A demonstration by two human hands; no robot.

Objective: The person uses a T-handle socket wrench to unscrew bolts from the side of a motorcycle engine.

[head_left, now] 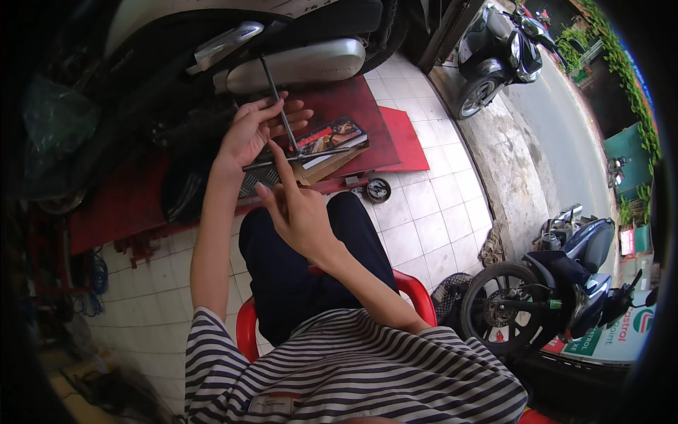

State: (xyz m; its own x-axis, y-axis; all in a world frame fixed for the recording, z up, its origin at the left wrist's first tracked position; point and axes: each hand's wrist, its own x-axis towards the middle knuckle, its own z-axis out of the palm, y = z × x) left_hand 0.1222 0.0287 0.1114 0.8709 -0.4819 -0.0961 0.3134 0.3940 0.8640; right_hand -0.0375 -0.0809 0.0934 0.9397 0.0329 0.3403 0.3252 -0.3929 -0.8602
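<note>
My left hand (246,133) holds a dark metal T-wrench (270,76) by its shaft, thumb against it and other fingertips loosely spread. The crossbar lies low, above a tray and booklet. My right hand (300,219) is just below, index finger raised across the crossbar, other fingers bent and thumb apart; I cannot tell whether the index finger touches it. The booklet (337,136) rests on cardboard (328,165) on the red lift platform (374,141), under a scooter's silver exhaust (296,65).
I sit on a red plastic chair (415,290). A small round bowl of parts (378,191) is on the tiled floor (438,205). Parked scooters (498,53) stand at upper right and lower right (572,275), beside the street. Blue hose (92,283) lies coiled at left.
</note>
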